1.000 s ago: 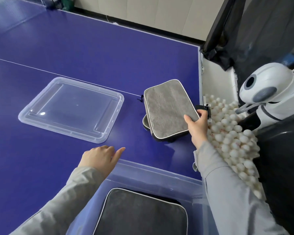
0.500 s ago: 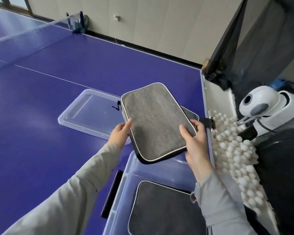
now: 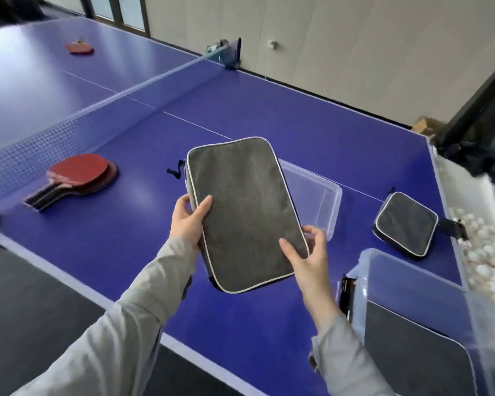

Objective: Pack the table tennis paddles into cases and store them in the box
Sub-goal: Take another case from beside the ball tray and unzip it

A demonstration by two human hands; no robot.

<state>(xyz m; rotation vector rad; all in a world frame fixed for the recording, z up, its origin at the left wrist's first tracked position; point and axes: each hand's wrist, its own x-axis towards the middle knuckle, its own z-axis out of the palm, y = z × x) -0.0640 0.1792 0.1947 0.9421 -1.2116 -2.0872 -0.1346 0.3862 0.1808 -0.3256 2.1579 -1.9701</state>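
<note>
Head view cut the clear box (image 3: 412, 278) off at the lower right, one grey case (image 3: 417, 352) inside only partly seen; the clear lid (image 3: 323, 201) lay half hidden behind the held paddle case (image 3: 246, 212). Left hand (image 3: 187, 221) gripped that case's left edge, right hand (image 3: 309, 258) pinched its near right corner, above the blue table (image 3: 269, 115). Stacked red paddles (image 3: 77, 175) lay by the net (image 3: 69, 124); another case (image 3: 406, 228) sat beside white balls (image 3: 486, 252). Half a second earlier the case hung over the box; it had since swung left.
</note>
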